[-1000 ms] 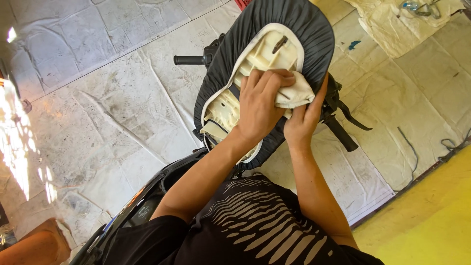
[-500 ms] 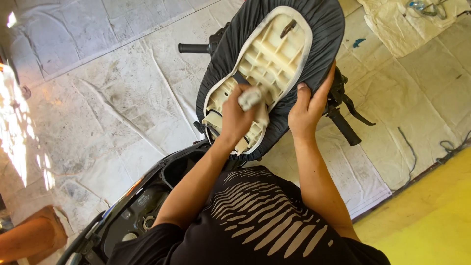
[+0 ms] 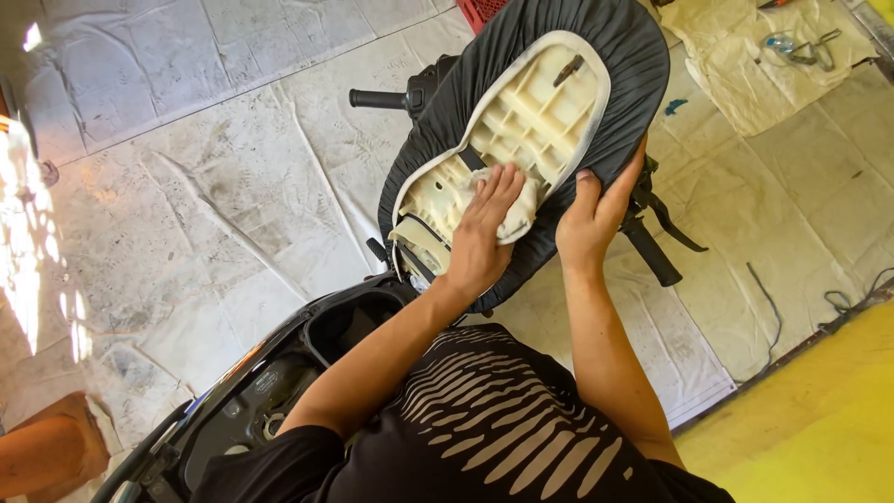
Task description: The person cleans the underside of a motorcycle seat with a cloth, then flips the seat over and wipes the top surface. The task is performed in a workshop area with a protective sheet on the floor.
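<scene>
Wiping looks partway done: the left hand (image 3: 480, 233) presses a pale cloth (image 3: 518, 210) flat, open-palmed, on the ribbed underside of the raised scooter seat (image 3: 540, 102), while the right hand (image 3: 594, 216) clasps its black edge; the upper ribs look untouched.

Both arms reach forward from the body, bare from the short black sleeves down. The left arm runs up and to the right, elbow slightly bent, its wrist nearly straight. The left hand (image 3: 484, 233) lies palm down, fingers together and stretched flat, pressing on a pale cloth (image 3: 520, 212) beneath the fingertips. The right arm is straighter and rises more steeply, close beside the left. The right hand (image 3: 591, 219) is turned edge-on, thumb toward the left hand, fingers curled round the dark rim of the seat (image 3: 633, 102), gripping it.
</scene>
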